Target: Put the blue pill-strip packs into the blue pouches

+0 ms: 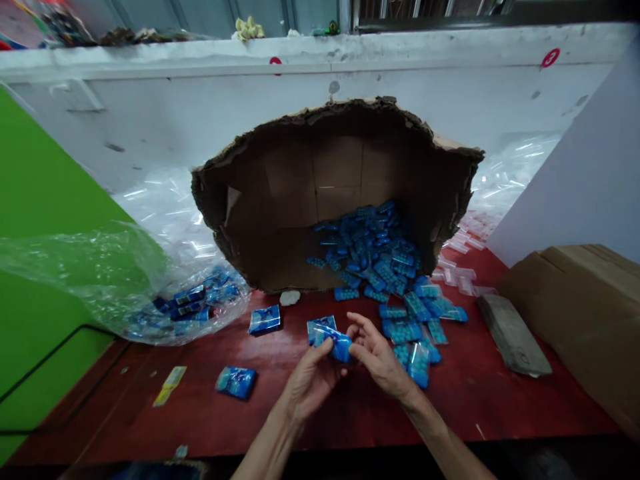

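Between my two hands is a small blue packet [338, 344] with a shiny printed wrapper. My left hand [314, 381] grips its left side, thumb on top. The thumb of my right hand [379, 358] presses on the packet's right end, with the fingers curled above. Just behind it lies another blue packet [320, 325], partly hidden. Two more lie to the left, a flat blue packet [265, 319] and a nearer blue packet [237, 382]. Right of my hands, clear blister-like packs with blue pieces [401, 331] form a loose pile.
A torn cardboard box [280, 200] on its side spills blue packs onto the red table [190, 427]. At left, a clear plastic bag [200, 333] holds blue packets. A grey cardboard stack [515, 337] and a brown carton [580, 313] stand right. A yellow label [170, 385] lies left.
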`<state>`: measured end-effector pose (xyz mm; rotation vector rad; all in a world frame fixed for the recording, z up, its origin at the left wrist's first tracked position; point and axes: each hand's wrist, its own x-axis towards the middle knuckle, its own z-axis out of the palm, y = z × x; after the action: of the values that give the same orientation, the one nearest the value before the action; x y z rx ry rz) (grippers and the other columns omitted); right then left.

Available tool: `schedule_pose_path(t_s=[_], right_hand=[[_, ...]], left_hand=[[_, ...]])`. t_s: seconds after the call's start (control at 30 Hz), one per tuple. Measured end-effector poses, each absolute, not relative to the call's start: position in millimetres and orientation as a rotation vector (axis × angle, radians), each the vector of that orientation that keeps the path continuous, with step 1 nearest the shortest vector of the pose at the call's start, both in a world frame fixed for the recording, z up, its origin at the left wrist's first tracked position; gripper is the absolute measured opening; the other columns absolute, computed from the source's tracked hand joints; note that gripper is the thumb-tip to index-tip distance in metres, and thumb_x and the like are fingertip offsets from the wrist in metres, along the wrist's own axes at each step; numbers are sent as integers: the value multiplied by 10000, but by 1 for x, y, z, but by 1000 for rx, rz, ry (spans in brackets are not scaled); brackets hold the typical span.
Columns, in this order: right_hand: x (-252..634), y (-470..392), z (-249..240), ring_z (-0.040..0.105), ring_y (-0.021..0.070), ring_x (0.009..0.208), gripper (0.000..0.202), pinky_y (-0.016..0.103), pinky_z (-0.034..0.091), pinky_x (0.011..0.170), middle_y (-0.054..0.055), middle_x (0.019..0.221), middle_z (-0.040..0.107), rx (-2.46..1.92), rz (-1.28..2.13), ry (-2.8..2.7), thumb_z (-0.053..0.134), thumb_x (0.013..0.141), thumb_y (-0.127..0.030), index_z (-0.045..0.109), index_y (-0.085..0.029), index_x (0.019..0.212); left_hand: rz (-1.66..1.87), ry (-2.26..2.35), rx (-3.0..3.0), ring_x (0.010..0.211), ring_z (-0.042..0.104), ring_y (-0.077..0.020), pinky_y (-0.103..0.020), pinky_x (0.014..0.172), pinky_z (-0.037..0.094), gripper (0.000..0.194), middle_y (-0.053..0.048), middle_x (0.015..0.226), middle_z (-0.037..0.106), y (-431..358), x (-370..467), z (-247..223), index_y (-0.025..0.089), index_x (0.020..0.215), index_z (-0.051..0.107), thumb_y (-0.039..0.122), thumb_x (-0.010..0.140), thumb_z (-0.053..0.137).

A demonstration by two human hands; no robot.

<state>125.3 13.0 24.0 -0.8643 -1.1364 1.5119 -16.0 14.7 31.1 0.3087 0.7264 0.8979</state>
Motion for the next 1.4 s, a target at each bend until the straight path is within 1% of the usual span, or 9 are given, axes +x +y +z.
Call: schedule_pose_path(t_s=[0.3,0.47,0.6,0.7,0.83,1.0,1.1,1.17,1.4], right_hand=[[131,16,19,456,84,690,463,208,392,613,-4,894,452,-827,1537,-1146,547,731,-266,386,-264,1165],[128,11,16,466,95,675,378,196,384,553,4,887,463,-961,1499,-1140,499,766,-324,427,-252,1131],[126,8,14,493,129,776,362,242,410,679,21,926,502,-934,1478,-1199,444,793,-351,432,-245,1138],[122,11,14,500,127,777,437,256,420,708,23,1006,486,-1013,1440,-1349,516,744,-304,407,-256,1164],[117,25,16,501,114,692,359,255,418,694,23,960,516,-1329,1120,-1577,498,751,-241,463,-238,1108],[103,53,9,488,160,887,219,268,352,794,30,933,556,-1555,671,-2016,441,812,-273,568,-247,989],[92,65,-1,468,192,908,192,325,313,813,27,940,567,-1680,553,-2160,465,801,-296,602,-274,934],[88,67,-8,463,200,898,186,348,292,818,34,908,576,-1719,535,-2163,451,809,-288,623,-259,875],[88,68,-11,452,200,892,214,332,283,779,53,900,575,-1759,448,-2215,397,827,-236,608,-234,864]], left_hand=[[929,649,388,784,584,-157,-278,674,444,172,-67,915,633,12,-10,34,139,918,565,188,765,503],[919,726,400,710,611,-163,-300,652,460,184,-60,895,642,9,-5,31,156,915,552,217,741,541],[918,786,426,693,618,-171,-296,630,471,210,-58,831,651,9,-7,37,151,919,553,254,735,547],[967,851,464,695,614,-171,-298,630,479,207,-54,793,652,8,-19,46,151,902,559,243,717,567],[1221,1082,443,607,601,-147,-271,576,488,122,-35,690,640,10,-67,48,133,764,562,215,681,597],[1408,1430,255,655,626,-187,-307,562,504,120,-84,721,626,16,-141,43,122,757,515,187,783,418],[1540,1622,324,528,600,-151,-277,480,485,81,-30,665,591,19,-158,42,144,808,494,194,754,457],[1624,1741,413,416,532,-96,-219,402,434,165,19,632,564,20,-153,41,171,870,495,205,709,515],[1248,1576,745,332,425,-52,-165,322,313,327,44,532,538,28,-68,15,140,835,536,329,581,617]])
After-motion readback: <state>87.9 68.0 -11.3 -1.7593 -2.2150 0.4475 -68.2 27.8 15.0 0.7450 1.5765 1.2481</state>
